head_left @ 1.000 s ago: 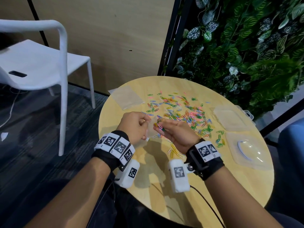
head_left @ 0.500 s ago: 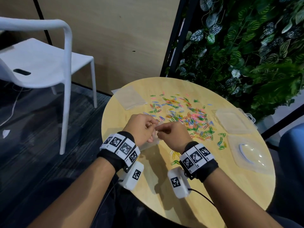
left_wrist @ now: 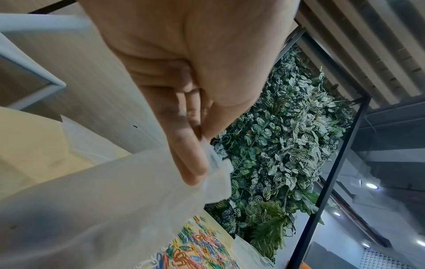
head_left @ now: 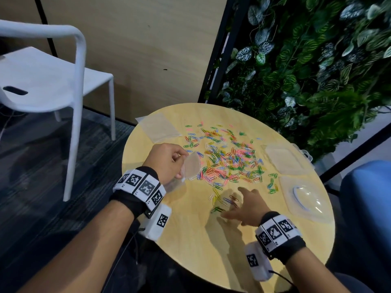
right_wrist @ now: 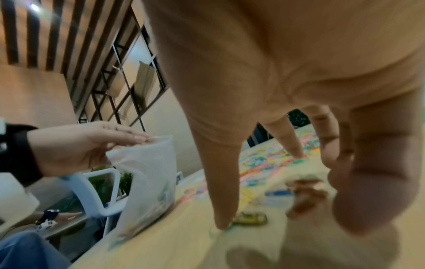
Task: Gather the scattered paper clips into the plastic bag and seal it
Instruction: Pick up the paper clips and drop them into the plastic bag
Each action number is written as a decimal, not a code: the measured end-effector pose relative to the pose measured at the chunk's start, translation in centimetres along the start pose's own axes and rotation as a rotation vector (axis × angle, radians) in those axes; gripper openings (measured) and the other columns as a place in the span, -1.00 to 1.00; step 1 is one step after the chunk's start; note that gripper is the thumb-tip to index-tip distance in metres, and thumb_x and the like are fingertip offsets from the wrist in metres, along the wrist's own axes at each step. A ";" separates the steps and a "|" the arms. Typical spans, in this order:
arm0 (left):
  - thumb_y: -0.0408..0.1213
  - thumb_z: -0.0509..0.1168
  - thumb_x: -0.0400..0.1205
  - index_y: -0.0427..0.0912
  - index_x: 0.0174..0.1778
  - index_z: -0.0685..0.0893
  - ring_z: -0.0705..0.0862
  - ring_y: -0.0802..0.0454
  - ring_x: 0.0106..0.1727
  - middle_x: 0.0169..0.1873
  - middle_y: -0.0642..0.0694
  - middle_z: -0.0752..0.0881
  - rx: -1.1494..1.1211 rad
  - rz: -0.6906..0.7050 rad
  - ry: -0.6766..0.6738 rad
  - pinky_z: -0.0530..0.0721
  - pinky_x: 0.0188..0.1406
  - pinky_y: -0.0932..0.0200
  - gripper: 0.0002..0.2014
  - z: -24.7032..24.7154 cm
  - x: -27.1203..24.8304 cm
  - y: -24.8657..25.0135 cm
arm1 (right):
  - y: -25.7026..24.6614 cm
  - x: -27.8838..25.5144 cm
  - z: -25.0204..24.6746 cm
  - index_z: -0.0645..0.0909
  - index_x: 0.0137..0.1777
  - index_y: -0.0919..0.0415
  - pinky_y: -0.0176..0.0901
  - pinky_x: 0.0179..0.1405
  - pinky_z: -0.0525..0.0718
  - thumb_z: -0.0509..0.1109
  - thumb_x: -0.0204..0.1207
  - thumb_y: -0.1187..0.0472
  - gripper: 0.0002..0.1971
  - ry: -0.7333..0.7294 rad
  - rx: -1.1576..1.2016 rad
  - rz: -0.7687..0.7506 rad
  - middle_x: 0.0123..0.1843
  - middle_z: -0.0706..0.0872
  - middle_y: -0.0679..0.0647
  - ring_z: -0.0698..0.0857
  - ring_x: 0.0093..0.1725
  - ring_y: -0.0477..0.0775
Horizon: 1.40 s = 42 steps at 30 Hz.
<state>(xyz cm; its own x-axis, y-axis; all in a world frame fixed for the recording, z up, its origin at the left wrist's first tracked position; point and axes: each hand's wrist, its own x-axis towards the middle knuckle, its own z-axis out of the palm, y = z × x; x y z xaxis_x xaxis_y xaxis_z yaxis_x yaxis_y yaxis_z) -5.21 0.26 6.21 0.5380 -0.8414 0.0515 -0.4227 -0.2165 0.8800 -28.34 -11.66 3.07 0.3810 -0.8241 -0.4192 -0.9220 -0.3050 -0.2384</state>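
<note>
Many coloured paper clips (head_left: 228, 159) lie scattered across the round wooden table (head_left: 190, 240). My left hand (head_left: 169, 161) pinches the rim of a small clear plastic bag (head_left: 191, 166) and holds it upright with its mouth open; the same bag (right_wrist: 147, 182) stands on the table edge in the right wrist view. My right hand (head_left: 239, 206) is spread, fingers down, over a small cluster of clips (head_left: 222, 203) near the front of the pile. Its fingertips (right_wrist: 222, 223) touch the table beside a green clip (right_wrist: 250, 219). It holds nothing.
More clear bags lie flat on the table: one at the back left (head_left: 158, 127), one at the right (head_left: 283, 159), one with a blue-rimmed object at the near right (head_left: 306, 197). A white chair (head_left: 42, 85) stands left. A plant wall (head_left: 306, 70) rises behind.
My right hand has left the bag's mouth and moved right and toward me, down onto loose clips. My left hand keeps holding the bag, now with its mouth open.
</note>
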 end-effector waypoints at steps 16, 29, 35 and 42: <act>-0.36 0.31 0.68 -0.17 -0.01 0.80 0.81 -0.09 -0.48 -0.33 -0.18 0.82 0.005 -0.025 0.018 0.76 -0.41 0.32 -0.86 -0.8 -0.1 -0.3 | -4.9 4.3 3.1 0.36 0.56 0.07 -0.14 0.28 0.53 0.56 0.37 -0.07 -0.22 0.196 0.154 -0.121 0.41 0.37 0.24 0.56 0.27 0.21; -0.30 0.33 0.68 -0.14 0.00 0.80 0.81 -0.04 -0.50 -0.30 -0.16 0.82 0.039 -0.022 -0.005 0.73 -0.44 0.37 -0.87 -0.8 0.1 -0.3 | -6.6 6.0 2.4 0.65 0.11 0.35 -0.08 -0.09 0.61 0.17 0.61 0.38 -0.77 0.282 -0.270 -0.234 0.08 0.69 0.28 0.70 0.02 0.24; -0.35 0.32 0.68 -0.15 0.00 0.79 0.81 -0.02 -0.51 -0.30 -0.19 0.82 0.041 -0.025 -0.016 0.72 -0.44 0.40 -0.86 -0.6 0.2 -0.4 | -3.5 6.8 0.8 0.81 0.02 0.20 -0.25 -0.04 0.68 0.35 0.58 0.24 -0.80 0.308 -0.079 -0.196 -0.05 0.83 0.11 0.73 -0.13 0.06; -0.32 0.32 0.68 -0.17 0.02 0.79 0.82 -0.07 -0.48 -0.30 -0.21 0.82 0.034 -0.010 -0.040 0.71 -0.43 0.38 -0.86 0.1 0.2 0.1 | 0.7 5.8 -0.7 0.75 0.05 0.36 -0.20 -0.06 0.80 0.48 0.51 0.29 -0.83 0.140 1.159 0.063 0.03 0.81 0.24 0.77 -0.12 0.07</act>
<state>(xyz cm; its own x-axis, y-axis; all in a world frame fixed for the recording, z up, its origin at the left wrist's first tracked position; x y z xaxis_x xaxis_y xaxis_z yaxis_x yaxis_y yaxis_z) -5.17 0.05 6.26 0.5126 -0.8583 0.0235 -0.4428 -0.2408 0.8637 -26.85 -16.95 1.05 0.2594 -0.8896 -0.3760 -0.2974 0.2968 -0.9075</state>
